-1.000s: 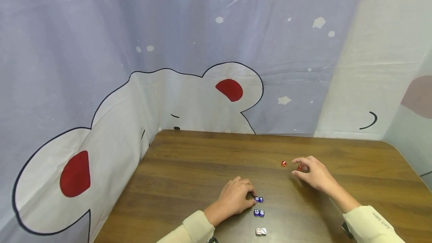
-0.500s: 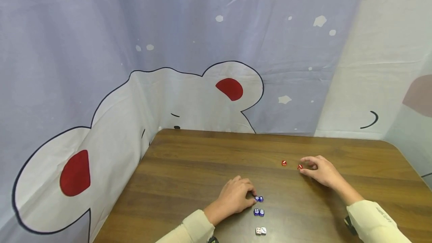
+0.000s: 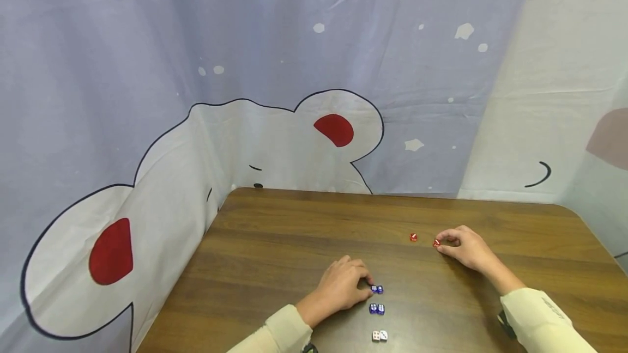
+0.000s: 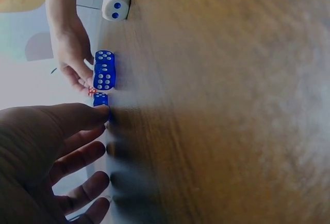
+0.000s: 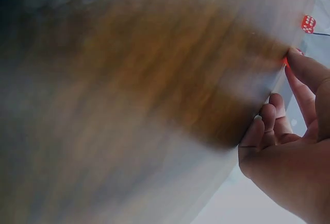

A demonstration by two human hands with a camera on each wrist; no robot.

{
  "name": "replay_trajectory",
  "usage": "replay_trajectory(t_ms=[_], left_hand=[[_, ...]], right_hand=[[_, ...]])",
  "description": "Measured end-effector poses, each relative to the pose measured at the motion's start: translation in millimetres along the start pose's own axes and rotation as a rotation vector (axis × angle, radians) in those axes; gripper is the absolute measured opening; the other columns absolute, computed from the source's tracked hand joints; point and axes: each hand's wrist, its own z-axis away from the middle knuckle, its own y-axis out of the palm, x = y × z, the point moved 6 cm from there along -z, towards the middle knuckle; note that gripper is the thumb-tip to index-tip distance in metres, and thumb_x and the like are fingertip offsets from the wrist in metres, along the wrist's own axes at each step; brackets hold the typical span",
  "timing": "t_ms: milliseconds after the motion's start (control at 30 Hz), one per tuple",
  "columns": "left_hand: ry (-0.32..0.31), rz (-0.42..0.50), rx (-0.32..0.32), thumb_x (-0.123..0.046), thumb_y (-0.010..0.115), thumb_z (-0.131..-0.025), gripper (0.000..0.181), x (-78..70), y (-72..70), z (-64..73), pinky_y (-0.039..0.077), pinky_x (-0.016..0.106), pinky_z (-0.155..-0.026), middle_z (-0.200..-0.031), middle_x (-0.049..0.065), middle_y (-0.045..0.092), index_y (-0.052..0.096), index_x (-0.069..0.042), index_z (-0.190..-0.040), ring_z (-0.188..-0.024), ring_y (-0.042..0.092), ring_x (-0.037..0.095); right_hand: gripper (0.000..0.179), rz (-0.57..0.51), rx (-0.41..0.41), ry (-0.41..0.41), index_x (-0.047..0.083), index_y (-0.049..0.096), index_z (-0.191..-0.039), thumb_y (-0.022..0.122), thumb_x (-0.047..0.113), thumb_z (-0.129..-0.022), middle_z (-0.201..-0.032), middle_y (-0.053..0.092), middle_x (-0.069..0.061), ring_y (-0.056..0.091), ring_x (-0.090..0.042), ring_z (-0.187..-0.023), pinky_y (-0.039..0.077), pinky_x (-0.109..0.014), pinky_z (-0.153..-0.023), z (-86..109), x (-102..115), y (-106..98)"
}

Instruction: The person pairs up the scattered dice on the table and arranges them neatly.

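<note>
My left hand [image 3: 340,285] rests low on the table, thumb and index finger at the left one of two blue dice [image 3: 380,290] lying side by side. In the left wrist view the thumb presses against that blue die [image 4: 100,99], while the other fingers are spread apart. Farther back on the right, my right hand [image 3: 466,248] pinches a red die [image 3: 436,243] between thumb and index finger. The right wrist view has this die mostly hidden behind the fingertips. Another red die [image 3: 414,237] sits a short way to its left, apart from the hand.
Closer to the front are a second pair of blue dice [image 3: 376,309] and a pair of white dice [image 3: 380,335], each pair set side by side. The wooden table [image 3: 294,222] ends at a printed curtain [image 3: 275,140] behind and on the left.
My right hand has shifted slightly right, and its thumb and index finger have closed on the right red die, which has turned a little. The left hand stays where it was.
</note>
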Motion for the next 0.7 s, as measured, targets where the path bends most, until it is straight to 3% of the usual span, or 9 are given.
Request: replay_trajectory(t_ms=[700], left_hand=[[0.021,-0.004,-0.014,-0.043,0.082,-0.082,0.018,-0.8,-1.5,1.0,0.046,0.024,-0.079,-0.103,-0.02,0.068,0.077,-0.032,-0.095,-0.091,0.055,0.005]], right_hand=[[0.013,-0.003,0.019,-0.031,0.017,0.074,-0.092,0.082,0.021,-0.083,-0.094,0.062,-0.006,0.062,-0.023,-0.086,0.049,-0.042,-0.076,2.2,17,8]])
